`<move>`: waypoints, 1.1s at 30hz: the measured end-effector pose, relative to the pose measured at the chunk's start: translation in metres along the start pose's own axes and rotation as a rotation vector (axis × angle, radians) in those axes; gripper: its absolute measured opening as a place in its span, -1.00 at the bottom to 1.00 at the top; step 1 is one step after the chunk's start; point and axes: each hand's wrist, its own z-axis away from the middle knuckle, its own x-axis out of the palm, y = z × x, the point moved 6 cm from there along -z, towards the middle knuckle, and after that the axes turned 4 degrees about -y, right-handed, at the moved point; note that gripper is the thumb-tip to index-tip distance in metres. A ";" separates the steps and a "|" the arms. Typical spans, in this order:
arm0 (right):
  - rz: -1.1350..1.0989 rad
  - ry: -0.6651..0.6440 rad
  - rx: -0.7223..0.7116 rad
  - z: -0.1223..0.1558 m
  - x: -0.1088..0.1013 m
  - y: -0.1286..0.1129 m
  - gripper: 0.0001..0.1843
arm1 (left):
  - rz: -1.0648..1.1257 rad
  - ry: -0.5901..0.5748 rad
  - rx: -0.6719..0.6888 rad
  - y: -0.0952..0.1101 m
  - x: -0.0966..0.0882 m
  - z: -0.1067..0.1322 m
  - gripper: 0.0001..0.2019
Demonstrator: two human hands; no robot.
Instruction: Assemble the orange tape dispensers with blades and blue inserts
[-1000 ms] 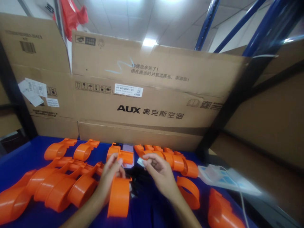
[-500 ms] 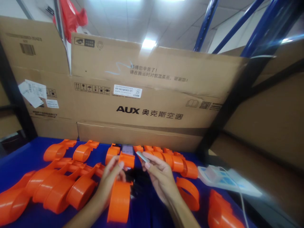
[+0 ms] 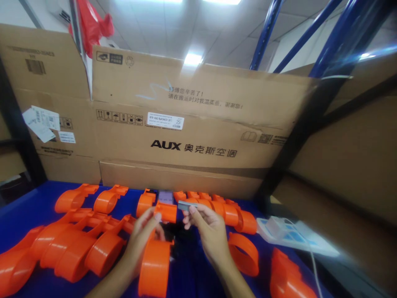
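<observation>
My left hand [image 3: 143, 236] grips an orange plastic ring-shaped part [image 3: 156, 256], fingers closed on its flat tab end near the middle of the blue table. My right hand [image 3: 207, 231] pinches a small grey flat piece [image 3: 183, 205] between thumb and forefinger, held right beside that tab. Both hands are close together over a dark object I cannot make out.
Many more orange parts [image 3: 71, 244] lie in rows at left, behind the hands [image 3: 223, 209] and at right [image 3: 287, 279]. A blue table [image 3: 18, 211] carries them. Large cardboard boxes [image 3: 192, 124] wall the back. A white-blue tray [image 3: 288, 234] sits right, beside a dark rack post [image 3: 297, 136].
My right hand lifted the small grey piece and turned it level, bringing it up against the orange tab. My left hand kept its hold and raised the tab slightly.
</observation>
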 end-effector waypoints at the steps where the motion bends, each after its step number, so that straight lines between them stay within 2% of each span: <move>1: 0.010 -0.017 0.008 0.000 0.001 0.000 -0.74 | 0.001 -0.008 -0.005 -0.001 0.001 0.001 -0.65; 4: 0.027 -0.040 0.018 0.001 0.003 -0.001 -0.74 | 0.008 0.009 -0.012 -0.001 0.001 0.002 -0.64; 9: 0.046 -0.057 0.028 0.001 0.003 0.000 -0.75 | -0.047 0.034 0.052 0.011 0.004 0.004 -0.60; 14: 0.076 -0.085 0.028 -0.001 0.002 -0.002 -0.73 | -0.007 0.051 -0.006 0.009 0.002 0.003 -0.59; 17: 0.102 -0.113 0.027 -0.001 0.002 -0.004 -0.72 | -0.024 0.018 -0.025 0.009 0.003 0.002 -0.58; 22: 0.141 -0.133 0.014 0.001 0.005 -0.004 -0.71 | -0.101 -0.032 0.032 0.017 0.009 0.003 -0.63; 26: 0.188 -0.093 0.001 0.000 0.005 -0.001 -0.71 | -0.096 -0.043 0.035 0.018 0.011 0.002 -0.66; 30: 0.200 0.059 -0.070 -0.002 -0.006 -0.004 -0.68 | -0.057 -0.001 0.054 0.016 0.007 0.002 -0.67; 33: 0.223 0.095 -0.091 -0.002 -0.012 -0.007 -0.71 | -0.068 0.020 0.080 0.016 0.005 0.002 -0.70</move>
